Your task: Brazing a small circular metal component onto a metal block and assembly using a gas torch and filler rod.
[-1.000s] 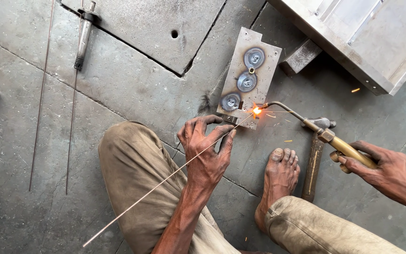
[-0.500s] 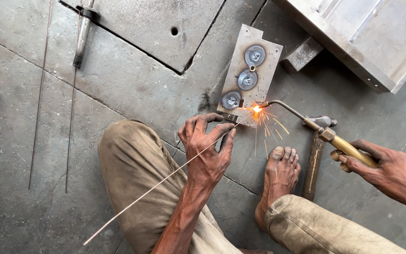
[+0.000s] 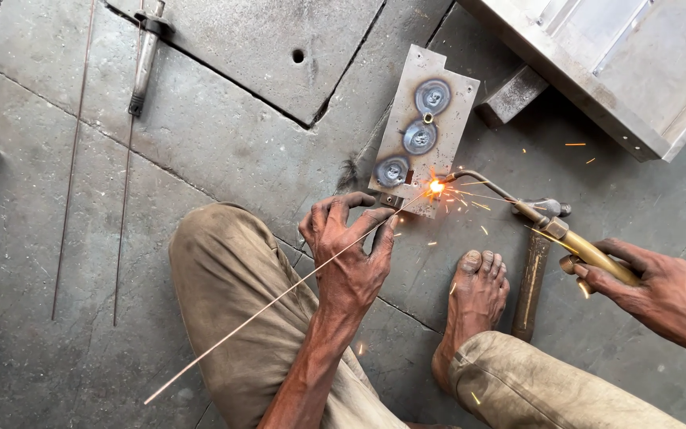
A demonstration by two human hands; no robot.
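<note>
1. Left hand (image 3: pixel 351 254) pinched a thin filler rod (image 3: pixel 279 298) between thumb and fingertips, the grip pressed together on it. The rod's tip sat at the flame point (image 3: pixel 436 187) on the lower edge of a small steel plate (image 3: pixel 426 127) lying on the concrete floor (image 3: pixel 224 151).
2. Right hand (image 3: pixel 660 290) was wrapped closed around the brass torch (image 3: pixel 565 234), its bent nozzle aimed at the same spot.
3. Risk: sparks were flying toward the bare foot (image 3: pixel 476 298) just beside the joint; a burn looked likely if spatter grew (no footwear visible).
4. Risk: the left fingertips lay near the flame. If the rod shortened or slipped, the hand would probably drift into heat.
5. Risk: the long free end of the rod crossed the left knee (image 3: pixel 232 278); a bump there could flick the tip off the joint.
6. Risk: the plate looked unclamped, so a push from the rod could shift it.
7. Spare rods (image 3: pixel 73 159) lay well apart to the left.
</note>
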